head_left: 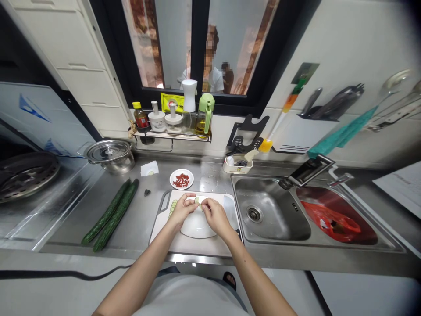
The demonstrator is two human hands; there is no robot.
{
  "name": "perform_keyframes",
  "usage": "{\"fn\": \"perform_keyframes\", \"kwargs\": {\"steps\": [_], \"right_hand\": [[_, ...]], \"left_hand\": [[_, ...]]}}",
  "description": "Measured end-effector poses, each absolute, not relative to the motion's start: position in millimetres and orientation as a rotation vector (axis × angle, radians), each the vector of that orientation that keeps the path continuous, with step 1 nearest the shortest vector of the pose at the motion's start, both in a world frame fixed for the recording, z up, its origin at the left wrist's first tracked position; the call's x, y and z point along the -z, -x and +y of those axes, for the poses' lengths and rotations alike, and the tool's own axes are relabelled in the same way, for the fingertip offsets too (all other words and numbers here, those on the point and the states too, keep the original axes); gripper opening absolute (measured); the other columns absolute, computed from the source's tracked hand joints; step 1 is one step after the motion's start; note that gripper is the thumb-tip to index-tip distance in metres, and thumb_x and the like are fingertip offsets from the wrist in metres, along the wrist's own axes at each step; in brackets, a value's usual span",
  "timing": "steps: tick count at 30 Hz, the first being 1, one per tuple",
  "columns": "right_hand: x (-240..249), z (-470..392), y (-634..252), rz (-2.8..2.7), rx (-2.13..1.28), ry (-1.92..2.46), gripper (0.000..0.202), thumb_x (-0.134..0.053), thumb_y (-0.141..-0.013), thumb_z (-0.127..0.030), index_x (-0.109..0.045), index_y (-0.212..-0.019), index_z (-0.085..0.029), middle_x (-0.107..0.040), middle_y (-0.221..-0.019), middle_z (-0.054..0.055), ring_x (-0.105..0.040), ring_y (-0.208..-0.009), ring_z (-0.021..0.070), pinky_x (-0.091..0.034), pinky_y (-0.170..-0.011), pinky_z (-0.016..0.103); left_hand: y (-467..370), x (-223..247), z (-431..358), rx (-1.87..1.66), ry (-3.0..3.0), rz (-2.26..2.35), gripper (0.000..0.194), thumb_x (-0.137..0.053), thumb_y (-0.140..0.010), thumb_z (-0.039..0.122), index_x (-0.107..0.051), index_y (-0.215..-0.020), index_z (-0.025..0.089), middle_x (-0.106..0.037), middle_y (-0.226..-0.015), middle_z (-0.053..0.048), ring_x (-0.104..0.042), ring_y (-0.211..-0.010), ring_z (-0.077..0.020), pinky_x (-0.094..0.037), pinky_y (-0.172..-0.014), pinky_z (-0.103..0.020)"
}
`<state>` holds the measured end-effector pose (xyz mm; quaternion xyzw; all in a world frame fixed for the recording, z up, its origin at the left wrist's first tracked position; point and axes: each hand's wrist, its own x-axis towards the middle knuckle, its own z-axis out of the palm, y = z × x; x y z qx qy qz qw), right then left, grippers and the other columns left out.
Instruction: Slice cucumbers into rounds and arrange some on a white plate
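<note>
two cucumbers (117, 215) lie at left, then a board (160, 226) with slices (173, 208) along its left side; the left hand (181, 211), fingertips drawn nearly together, pinches a slice held over a white plate (197, 228), near a saucer (173, 180) of red bits (182, 180); the right hand (214, 214), thumb and fingers bunched, meets that same slice; rightmost, a sink (272, 204)

Soft light, edges stretched and smeared.

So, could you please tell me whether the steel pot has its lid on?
On: the lid covers the top of the steel pot.
</note>
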<state>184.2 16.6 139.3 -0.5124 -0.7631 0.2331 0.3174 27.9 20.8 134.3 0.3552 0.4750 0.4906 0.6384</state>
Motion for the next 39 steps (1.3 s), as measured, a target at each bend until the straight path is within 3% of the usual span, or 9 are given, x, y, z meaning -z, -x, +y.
{"fn": "perform_keyframes", "kwargs": {"steps": [7, 14, 39], "right_hand": [[-129.8, 16.5, -180.2, -1.818, -0.815, 1.410, 0.018, -0.044, -0.085, -0.024, -0.061, -0.089, -0.019, -0.066, -0.080, 0.004, -0.058, -0.072, 0.0158, -0.042, -0.067, 0.026], [-122.8, 19.5, -179.4, -1.696, -0.908, 1.463, 0.020, -0.045, -0.082, -0.028, -0.061, -0.090, -0.019, -0.061, -0.066, -0.001, -0.055, -0.061, 0.0147, -0.041, -0.060, 0.024], [-61.7, 58.4, -180.7, -1.729, -0.852, 1.826, 0.016, -0.047, -0.079, -0.014, -0.061, -0.084, -0.019, -0.064, -0.068, 0.000, -0.056, -0.066, 0.0136, -0.036, -0.061, 0.021]], "left_hand": [[-34.8, -124.2, 26.0, -1.184, -0.832, 1.153, 0.054, -0.079, -0.057, 0.032, -0.056, -0.104, 0.018, -0.061, -0.067, 0.003, -0.056, -0.062, -0.0097, -0.039, -0.063, -0.021], [-42.1, -129.7, 25.9, -1.220, -0.924, 1.197, 0.044, -0.075, -0.062, 0.027, -0.055, -0.100, 0.019, -0.064, -0.070, 0.002, -0.059, -0.067, -0.0117, -0.043, -0.068, -0.023], [-42.8, -55.7, 73.7, -1.096, -0.961, 1.261, 0.039, -0.072, -0.055, 0.018, -0.058, -0.090, 0.015, -0.058, -0.056, 0.006, -0.050, -0.050, -0.0071, -0.036, -0.053, -0.018]]}}
